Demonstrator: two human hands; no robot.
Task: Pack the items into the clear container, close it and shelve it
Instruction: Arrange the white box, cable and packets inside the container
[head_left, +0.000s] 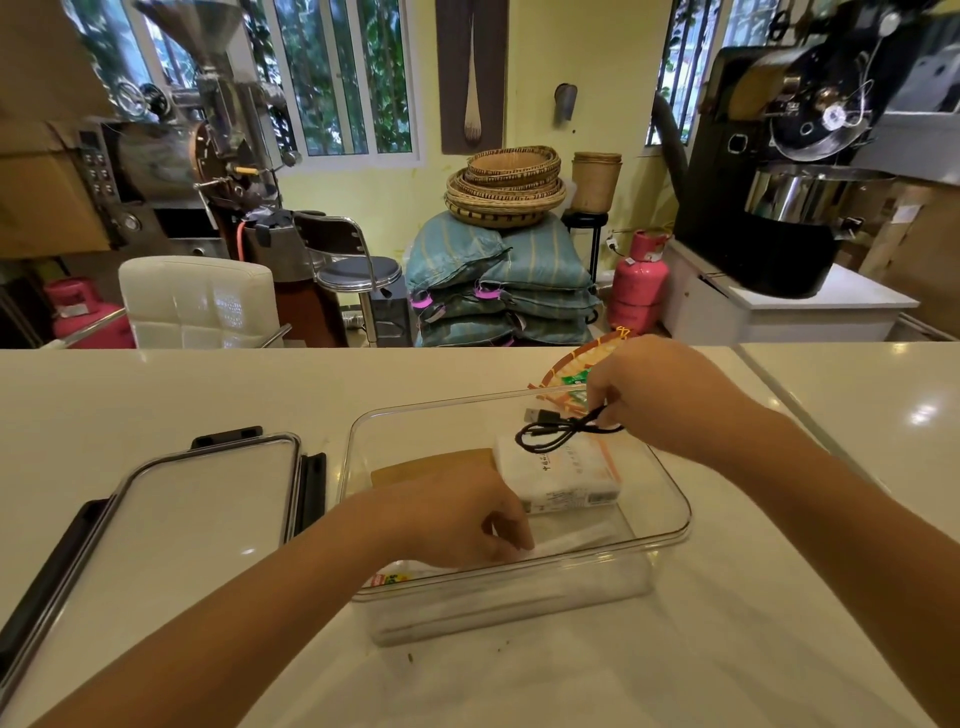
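A clear container (670, 530) stands open on the white counter in front of me. Inside lie a white tissue pack (566, 475), a brown flat card (431, 465) and a white packet (566, 543) along the near wall. My left hand (457, 514) reaches into the container and pinches that white packet. My right hand (654, 395) hovers over the far right corner, holding a coiled black USB cable (558, 431) above the tissue pack. An orange snack packet (576, 369) lies behind the container, partly hidden by my right hand. The clear lid (197, 499) with black clips rests to the left.
The white counter (156, 395) runs wide left and right, with a seam at the right. Beyond its far edge are a white chair (197, 301), a stool, stacked sacks, pink gas cylinders and roasting machines.
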